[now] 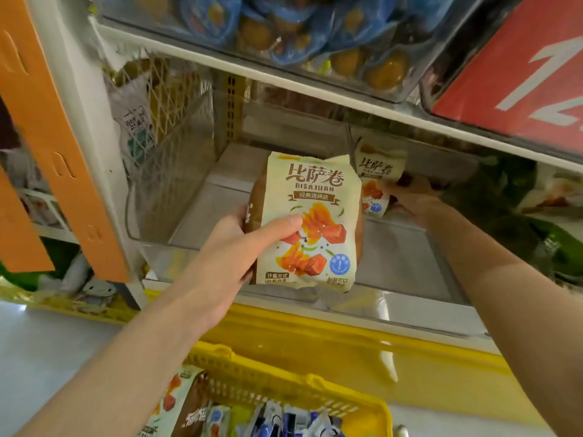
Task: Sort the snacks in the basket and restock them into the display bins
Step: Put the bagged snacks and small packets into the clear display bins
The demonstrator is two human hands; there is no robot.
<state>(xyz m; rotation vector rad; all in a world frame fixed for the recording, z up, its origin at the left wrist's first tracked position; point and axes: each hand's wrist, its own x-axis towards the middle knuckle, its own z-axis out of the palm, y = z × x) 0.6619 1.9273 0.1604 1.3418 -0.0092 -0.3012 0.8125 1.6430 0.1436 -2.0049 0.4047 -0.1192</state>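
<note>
Both forearms reach up; left hand [227, 250] mid-frame grips a large packet [312, 222], right hand [413, 201] pinches a small packet [377, 171].

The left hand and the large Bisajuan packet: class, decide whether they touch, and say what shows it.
Touching. The head view shows the left hand with its thumb pressed across the front of the large Bisajuan packet.
</note>
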